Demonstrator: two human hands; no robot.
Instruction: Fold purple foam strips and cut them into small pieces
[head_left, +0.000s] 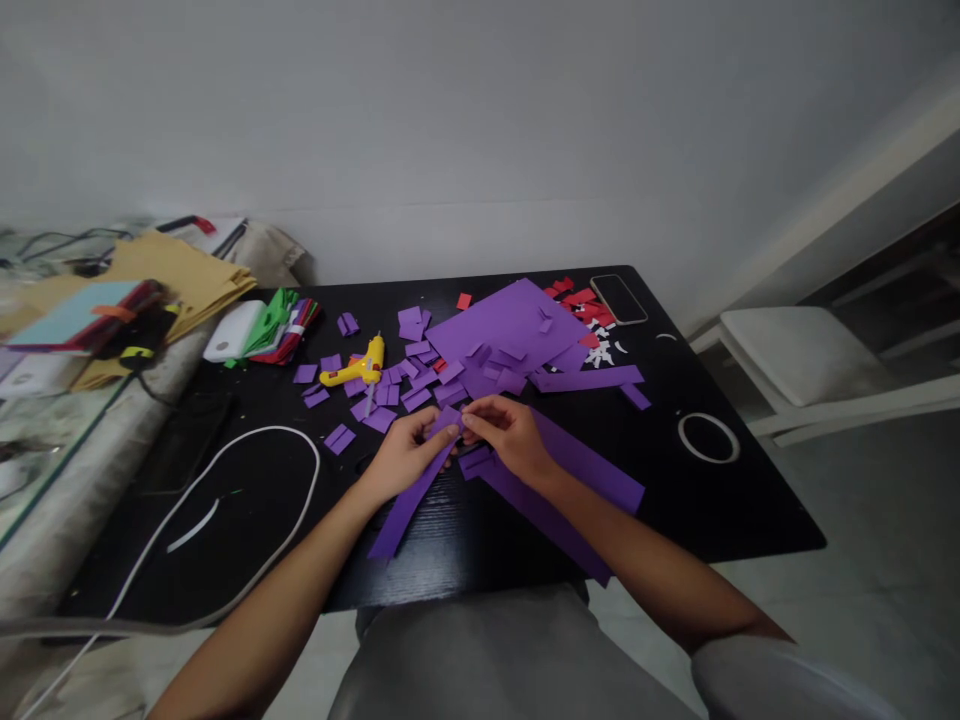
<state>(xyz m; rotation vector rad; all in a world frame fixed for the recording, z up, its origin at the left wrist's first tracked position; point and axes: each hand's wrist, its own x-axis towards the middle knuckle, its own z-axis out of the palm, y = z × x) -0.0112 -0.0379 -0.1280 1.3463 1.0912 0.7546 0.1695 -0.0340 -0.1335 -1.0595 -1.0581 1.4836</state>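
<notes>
My left hand point(411, 452) is closed on a long purple paper strip point(409, 502), thumb on top, the strip's lower end hanging toward the table's front edge. At the strip's upper end, the fingertips of my right hand point(510, 436) are pinched together at the paper; whether a separate small piece sits between them is hidden. More purple strips point(592, 462) lie beneath my right hand and forearm. Just beyond both hands are several small folded purple paper pieces point(416, 400) and a large purple sheet point(495, 325). A yellow glue gun point(352, 372) rests among the pieces to the left.
On the black table point(697, 510) are a phone point(619, 299), red scraps point(581, 298), white scraps point(600, 350) and a white ring point(708, 438). A white cable point(304, 500) loops at left, near stacked coloured papers point(285, 330). A white chair point(795, 355) stands at right.
</notes>
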